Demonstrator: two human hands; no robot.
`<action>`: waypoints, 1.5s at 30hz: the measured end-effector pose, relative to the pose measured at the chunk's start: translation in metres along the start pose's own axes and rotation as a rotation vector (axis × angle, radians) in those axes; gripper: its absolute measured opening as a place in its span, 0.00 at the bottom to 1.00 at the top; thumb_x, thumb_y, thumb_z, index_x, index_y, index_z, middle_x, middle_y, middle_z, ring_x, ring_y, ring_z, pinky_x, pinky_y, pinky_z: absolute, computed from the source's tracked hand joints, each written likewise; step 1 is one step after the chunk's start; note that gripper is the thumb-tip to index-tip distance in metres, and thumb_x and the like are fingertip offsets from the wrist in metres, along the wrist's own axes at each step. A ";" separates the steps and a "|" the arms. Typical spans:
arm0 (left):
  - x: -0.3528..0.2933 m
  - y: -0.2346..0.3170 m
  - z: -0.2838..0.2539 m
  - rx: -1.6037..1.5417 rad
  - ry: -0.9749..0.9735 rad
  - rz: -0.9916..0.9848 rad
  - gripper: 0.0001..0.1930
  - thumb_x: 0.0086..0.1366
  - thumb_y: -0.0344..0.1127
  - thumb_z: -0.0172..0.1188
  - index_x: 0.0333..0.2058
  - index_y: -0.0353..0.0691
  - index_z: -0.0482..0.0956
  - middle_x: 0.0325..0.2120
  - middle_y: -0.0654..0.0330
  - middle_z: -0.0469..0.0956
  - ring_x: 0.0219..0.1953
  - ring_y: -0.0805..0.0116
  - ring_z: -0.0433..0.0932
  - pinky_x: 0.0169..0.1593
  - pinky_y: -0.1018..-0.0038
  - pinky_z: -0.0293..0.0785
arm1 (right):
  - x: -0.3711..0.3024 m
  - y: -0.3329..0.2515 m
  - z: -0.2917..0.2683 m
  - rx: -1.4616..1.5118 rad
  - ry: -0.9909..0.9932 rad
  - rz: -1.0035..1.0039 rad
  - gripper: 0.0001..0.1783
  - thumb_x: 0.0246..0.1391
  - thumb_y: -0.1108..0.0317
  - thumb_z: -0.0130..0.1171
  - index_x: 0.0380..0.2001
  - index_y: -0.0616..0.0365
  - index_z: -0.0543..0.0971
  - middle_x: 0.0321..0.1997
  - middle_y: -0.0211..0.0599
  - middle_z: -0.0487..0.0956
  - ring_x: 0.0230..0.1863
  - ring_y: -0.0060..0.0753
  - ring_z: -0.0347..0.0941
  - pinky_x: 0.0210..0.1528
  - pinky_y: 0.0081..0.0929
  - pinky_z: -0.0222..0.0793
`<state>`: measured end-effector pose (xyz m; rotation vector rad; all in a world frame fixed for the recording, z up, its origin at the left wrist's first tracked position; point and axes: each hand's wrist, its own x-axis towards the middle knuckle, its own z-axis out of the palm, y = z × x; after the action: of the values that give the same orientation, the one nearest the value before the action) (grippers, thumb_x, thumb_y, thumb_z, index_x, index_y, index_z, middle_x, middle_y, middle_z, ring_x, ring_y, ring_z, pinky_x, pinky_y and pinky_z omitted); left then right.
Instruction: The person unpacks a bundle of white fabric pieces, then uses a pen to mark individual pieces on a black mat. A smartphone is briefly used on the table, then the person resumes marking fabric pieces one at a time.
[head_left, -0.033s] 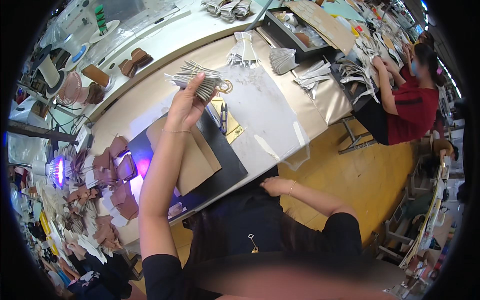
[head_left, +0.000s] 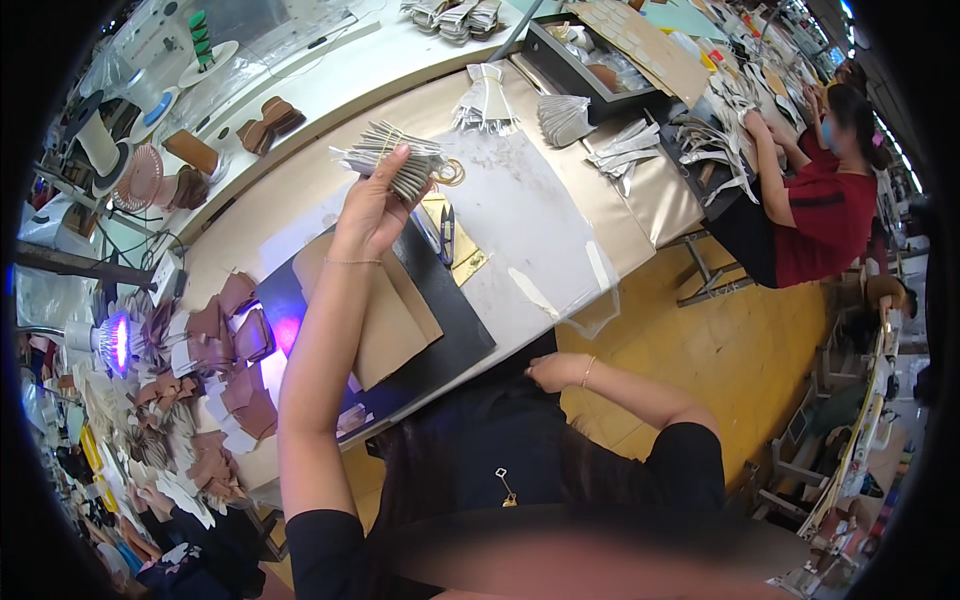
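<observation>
My left hand point(head_left: 378, 212) is closed round a banded bundle of thin grey-white cut pieces point(head_left: 395, 158), raised above the table. Yellowish rubber bands point(head_left: 453, 173) show just beside the bundle. Below that hand, thread snips point(head_left: 447, 236) lie on a gold sheet point(head_left: 466, 262). Under my left forearm are brown cardboard pieces point(head_left: 392, 340) on a black board point(head_left: 462, 325). My right hand point(head_left: 552, 371) is low at my lap, by the table's front edge, its fingers curled in against black cloth. Whatever those fingers hold is hidden.
More grey bundles point(head_left: 486, 100) lie at the table's back, near a black tray point(head_left: 585, 75). Brown pieces point(head_left: 248, 400) are piled on the left beside a lit violet lamp point(head_left: 118, 342). A co-worker in red point(head_left: 825, 215) handles pieces on the right.
My right hand has shifted very slightly to the right. My left hand and its bundle stay where they were.
</observation>
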<state>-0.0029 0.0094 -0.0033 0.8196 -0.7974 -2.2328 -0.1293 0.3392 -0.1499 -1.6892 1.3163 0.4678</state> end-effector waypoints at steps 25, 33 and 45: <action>-0.020 0.013 0.023 0.411 -0.252 -0.214 0.28 0.63 0.47 0.70 0.54 0.34 0.75 0.42 0.55 0.83 0.39 0.68 0.85 0.42 0.72 0.86 | -0.022 -0.026 -0.264 0.911 1.386 -0.321 0.13 0.57 0.69 0.69 0.44 0.63 0.85 0.38 0.35 0.87 0.37 0.17 0.79 0.39 0.19 0.75; -0.024 0.017 0.026 0.428 -0.297 -0.274 0.25 0.65 0.42 0.67 0.53 0.30 0.72 0.42 0.52 0.81 0.42 0.59 0.87 0.42 0.71 0.87 | -0.036 -0.030 -0.265 0.808 1.385 -0.303 0.13 0.58 0.66 0.69 0.43 0.63 0.86 0.35 0.34 0.87 0.34 0.15 0.76 0.37 0.17 0.72; -0.016 0.008 0.019 0.475 -0.207 -0.107 0.28 0.62 0.41 0.69 0.56 0.36 0.70 0.44 0.55 0.82 0.41 0.64 0.86 0.40 0.71 0.85 | -0.024 0.029 -0.281 1.030 1.198 -0.523 0.21 0.68 0.59 0.57 0.51 0.68 0.80 0.48 0.37 0.84 0.49 0.23 0.79 0.49 0.24 0.75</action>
<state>-0.0037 0.0216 0.0200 0.8667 -1.4507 -2.2783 -0.2282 0.1189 -0.0009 -1.2182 1.3534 -1.4998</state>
